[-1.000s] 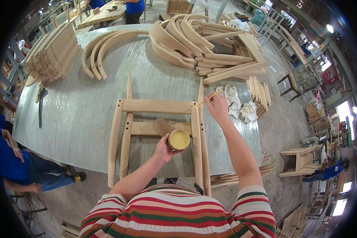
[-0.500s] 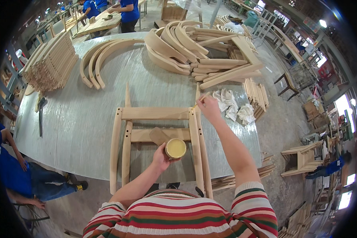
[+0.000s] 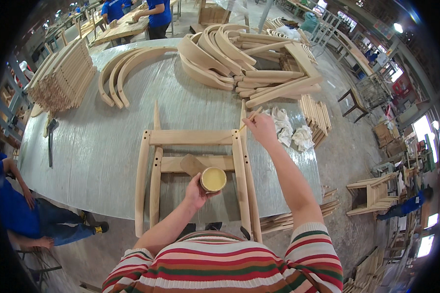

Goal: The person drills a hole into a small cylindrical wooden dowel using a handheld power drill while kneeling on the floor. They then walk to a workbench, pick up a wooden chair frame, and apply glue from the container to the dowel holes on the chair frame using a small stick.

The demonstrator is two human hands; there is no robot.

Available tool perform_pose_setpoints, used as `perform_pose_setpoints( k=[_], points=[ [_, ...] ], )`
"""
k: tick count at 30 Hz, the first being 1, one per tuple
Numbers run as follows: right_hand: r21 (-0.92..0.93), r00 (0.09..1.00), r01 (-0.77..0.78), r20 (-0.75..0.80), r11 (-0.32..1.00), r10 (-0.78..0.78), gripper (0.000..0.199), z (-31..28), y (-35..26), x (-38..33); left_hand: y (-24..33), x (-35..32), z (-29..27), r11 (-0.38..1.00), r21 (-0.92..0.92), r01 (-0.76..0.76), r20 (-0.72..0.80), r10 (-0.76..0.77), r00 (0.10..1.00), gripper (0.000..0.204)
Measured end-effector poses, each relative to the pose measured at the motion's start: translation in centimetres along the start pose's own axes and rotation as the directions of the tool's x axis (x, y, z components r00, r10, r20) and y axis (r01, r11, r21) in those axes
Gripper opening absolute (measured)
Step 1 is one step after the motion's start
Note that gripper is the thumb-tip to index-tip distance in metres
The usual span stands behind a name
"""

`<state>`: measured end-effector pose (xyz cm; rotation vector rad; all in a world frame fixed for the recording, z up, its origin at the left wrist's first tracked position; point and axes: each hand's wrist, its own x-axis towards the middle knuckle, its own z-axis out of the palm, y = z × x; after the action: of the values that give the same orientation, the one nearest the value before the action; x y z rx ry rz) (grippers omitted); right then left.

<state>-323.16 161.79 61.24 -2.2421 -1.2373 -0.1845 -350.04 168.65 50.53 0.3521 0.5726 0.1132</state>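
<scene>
A pale wooden chair frame [image 3: 190,137] lies across the near part of the table. My left hand [image 3: 195,193] is closed around a round tub of yellowish paste [image 3: 213,179], held over the frame's opening. A flat brown piece [image 3: 192,165] sticks out beside the tub; its kind is unclear, and I cannot tell if the same hand holds it. My right hand [image 3: 262,129] pinches a thin wooden stick [image 3: 252,117], its lower end at the frame's upper right corner joint. White crumpled cloths [image 3: 303,138] lie just right of this hand.
Curved chair parts [image 3: 215,53] and straight wooden pieces [image 3: 274,78] are heaped at the table's far side. A tall stack of slats [image 3: 63,78], three curved rails [image 3: 122,78] and a hammer [image 3: 51,141] lie left. A person in blue [image 3: 19,205] is at the left edge.
My right hand has turned slightly and more of the stick shows, its end still near the corner joint. The tub in my left hand has shifted a little left and up.
</scene>
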Motion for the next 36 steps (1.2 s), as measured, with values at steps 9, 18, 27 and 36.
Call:
perform_pose_setpoints(
  k=[9, 18, 27, 36],
  points=[
    [0.032, 0.996, 0.045, 0.075, 0.998, -0.047, 0.027, 1.1, 0.1, -1.2, -0.6, 0.2, 0.5, 1.000, 0.026, -0.006, 0.011, 0.006, 1.000, 0.043],
    [0.059, 0.946, 0.188, 0.256, 0.980, -0.197, 0.011, -1.8, -2.3, -1.1, 0.0, 0.6, 0.9, 0.996, 0.044, -0.080, -0.029, 0.081, 0.996, 0.041],
    [0.491, 0.992, -0.122, 0.091, 0.862, 0.089, 0.017, -6.7, -5.9, -7.5, 0.3, 2.3, 3.2, 0.990, 0.006, -0.141, 0.014, 0.141, 0.990, 0.043],
    [0.901, 0.881, -0.373, 0.271, 0.219, 0.388, 0.012, -4.4, -0.8, -11.7, -2.2, 2.8, 6.1, 0.993, 0.052, -0.110, 0.040, 0.108, 0.993, 0.043]
  ],
)
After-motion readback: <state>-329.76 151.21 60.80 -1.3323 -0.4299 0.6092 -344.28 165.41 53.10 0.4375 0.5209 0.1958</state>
